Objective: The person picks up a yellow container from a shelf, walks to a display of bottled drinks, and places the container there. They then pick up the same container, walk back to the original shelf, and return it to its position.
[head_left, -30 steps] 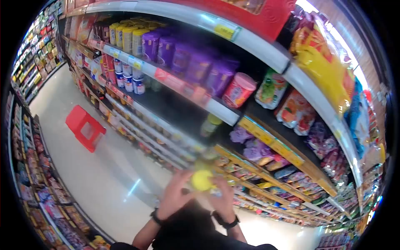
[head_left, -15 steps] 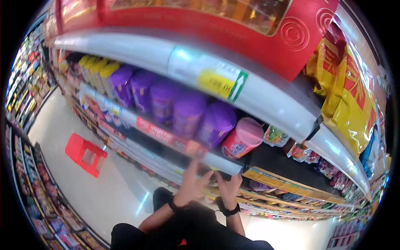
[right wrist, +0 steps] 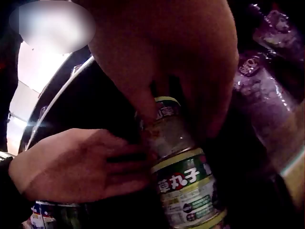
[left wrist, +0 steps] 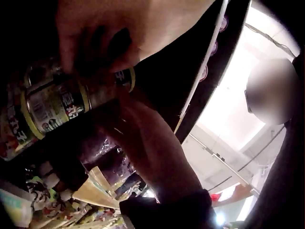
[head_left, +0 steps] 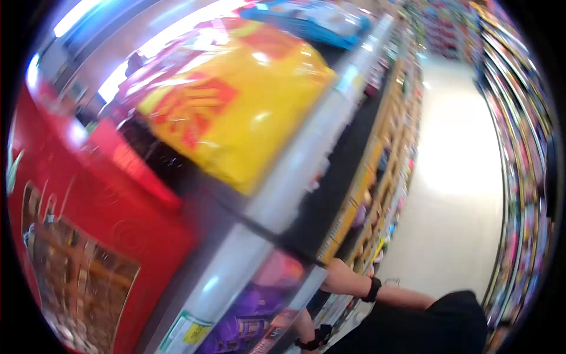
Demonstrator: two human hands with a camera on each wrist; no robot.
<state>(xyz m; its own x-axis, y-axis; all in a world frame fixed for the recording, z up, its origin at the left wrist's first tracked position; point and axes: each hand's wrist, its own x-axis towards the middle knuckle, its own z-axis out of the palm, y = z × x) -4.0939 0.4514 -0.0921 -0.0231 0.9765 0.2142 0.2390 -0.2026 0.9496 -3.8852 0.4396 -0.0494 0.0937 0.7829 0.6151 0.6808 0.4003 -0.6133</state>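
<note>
In the right wrist view my right hand (right wrist: 190, 57) grips the upper end of a clear jar (right wrist: 174, 136), thumb on one side and fingers on the other. A second jar (right wrist: 186, 181), with a green label and yellow rims, lies end to end with it. My left hand (right wrist: 81, 164) reaches in from the side, its fairly straight fingers right at the jars. In the left wrist view the left hand (left wrist: 109, 33) lies over the jars (left wrist: 57, 105), with the right hand (left wrist: 147, 138) opposite. The shelf edge partly hides both hands in the head view.
A pale shelf edge (head_left: 236, 259) runs close in front, with a red box (head_left: 76, 194) and a large yellow bag (head_left: 236, 100) above it. Purple canisters (head_left: 242, 318) stand below. An aisle floor (head_left: 454, 177) stretches away on the right.
The head view has swung right and closer to the shelf. Both hands, earlier in front of my body with a yellow-lidded jar between them, have moved in under the shelf edge.
</note>
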